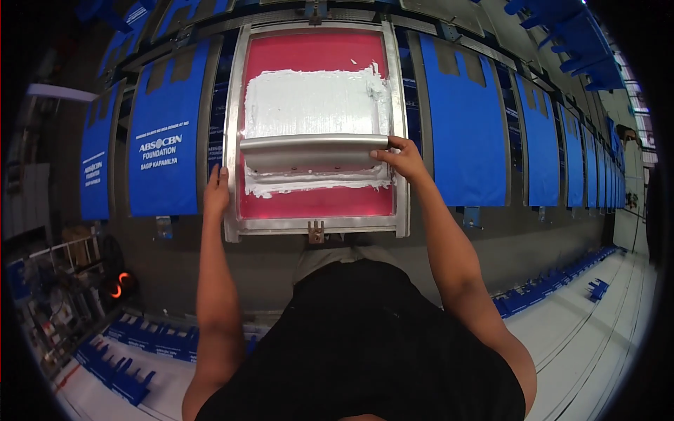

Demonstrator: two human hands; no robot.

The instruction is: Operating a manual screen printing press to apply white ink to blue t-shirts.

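Observation:
My right hand (395,156) grips the right end of a long metal squeegee (302,151), which lies crosswise over white ink (302,98) on a pink mesh screen (316,202). Smeared ink borders the squeegee above and below. The screen has a silver metal frame (314,28) with a small clamp (316,231) at its lower edge. Just outside the frame's left rail, my left hand (218,186) has its fingers stretched upward, near or against that rail; contact is unclear.
Blue bag panels (463,140) lie on metal boards in a row to either side, some with white printing (160,182). More blue pieces (126,379) rest on white surfaces (583,337) low at both sides. Dark equipment with a glowing orange ring (119,284) stands at the lower left.

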